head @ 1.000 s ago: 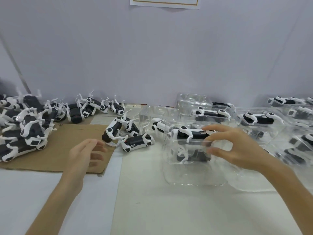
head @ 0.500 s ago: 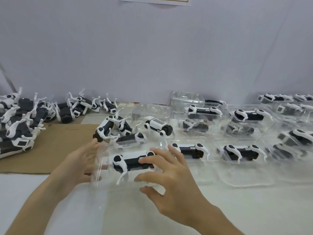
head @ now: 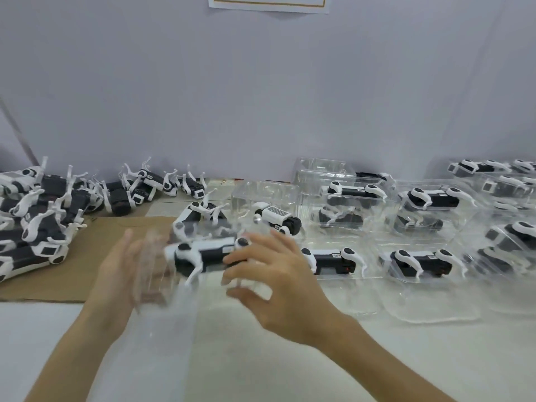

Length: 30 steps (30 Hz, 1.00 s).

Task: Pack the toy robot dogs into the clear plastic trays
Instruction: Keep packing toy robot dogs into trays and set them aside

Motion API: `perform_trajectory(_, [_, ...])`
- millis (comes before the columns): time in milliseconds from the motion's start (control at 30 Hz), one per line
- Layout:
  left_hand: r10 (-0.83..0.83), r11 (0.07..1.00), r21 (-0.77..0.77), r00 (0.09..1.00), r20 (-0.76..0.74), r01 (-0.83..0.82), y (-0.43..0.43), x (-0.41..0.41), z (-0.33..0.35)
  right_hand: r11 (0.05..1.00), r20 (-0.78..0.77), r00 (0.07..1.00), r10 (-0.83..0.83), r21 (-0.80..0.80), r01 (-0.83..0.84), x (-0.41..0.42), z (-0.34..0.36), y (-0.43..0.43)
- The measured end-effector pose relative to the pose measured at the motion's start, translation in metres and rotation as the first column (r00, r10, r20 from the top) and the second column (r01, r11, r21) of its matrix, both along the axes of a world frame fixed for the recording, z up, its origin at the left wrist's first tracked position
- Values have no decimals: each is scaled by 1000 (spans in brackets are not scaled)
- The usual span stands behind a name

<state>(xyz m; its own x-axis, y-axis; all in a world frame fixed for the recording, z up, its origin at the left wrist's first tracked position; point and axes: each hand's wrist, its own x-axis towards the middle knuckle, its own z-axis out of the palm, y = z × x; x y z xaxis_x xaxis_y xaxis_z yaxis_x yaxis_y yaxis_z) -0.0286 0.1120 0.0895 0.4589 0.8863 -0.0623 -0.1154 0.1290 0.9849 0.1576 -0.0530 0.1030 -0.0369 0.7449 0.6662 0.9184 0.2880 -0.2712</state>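
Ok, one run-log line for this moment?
left hand: flat against left side of clear tray | right hand: grips clear tray over toy dog | packed trays: right | loose dogs: left, on cardboard

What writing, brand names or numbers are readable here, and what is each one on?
No text is readable here.
Paper sheet on the wall: only a brown border shows, no words.
White sticker on a packed toy dog: too small to read.
Nearest toy dog, in the hand-held clear tray: its label is blurred.
Grid patch on the middle toy dog: a pattern, not letters.
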Motion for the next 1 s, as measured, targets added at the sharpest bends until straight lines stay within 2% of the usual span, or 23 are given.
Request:
perform_trajectory(67, [17, 1000, 6, 998, 55, -18, 1, 1, 1, 998, -61, 998, -18, 51, 21, 15, 19, -5])
perform_trajectory(200, [20, 998, 54, 1000, -24, -19, 3, 2, -3, 999, -181, 983, -19, -48, 11, 65, 52, -31])
perform_trajectory(367, [-20, 996, 84, 993, -120, 31, 2, 8, -7, 970, -144, 977, -155, -211, 123, 109, 51, -62])
perform_trajectory(567, [-9, 995, 92, 990, -143, 23, -1, 12, -9, 956, -262, 924, -280, -160, 244, 151, 54, -110])
perform_trajectory(700, [-6, 996, 91, 989, -148, 19, -1, 12, -9, 912, -229, 885, -405, -177, 371, 181, 62, -145])
perform_trajectory(800, [-9, 996, 89, 988, -155, 23, -3, 14, -8, 865, -203, 857, -474, -286, 411, 191, 60, -161])
perform_trajectory(867, [-4, 996, 84, 987, -158, 17, -3, 14, -8, 824, -131, 849, -512, -353, 443, 194, 57, -169])
perform_trajectory(1000, [2, 996, 92, 984, -175, 14, -3, 14, -10, 739, -31, 783, -621, -357, 571, 197, 55, -173])
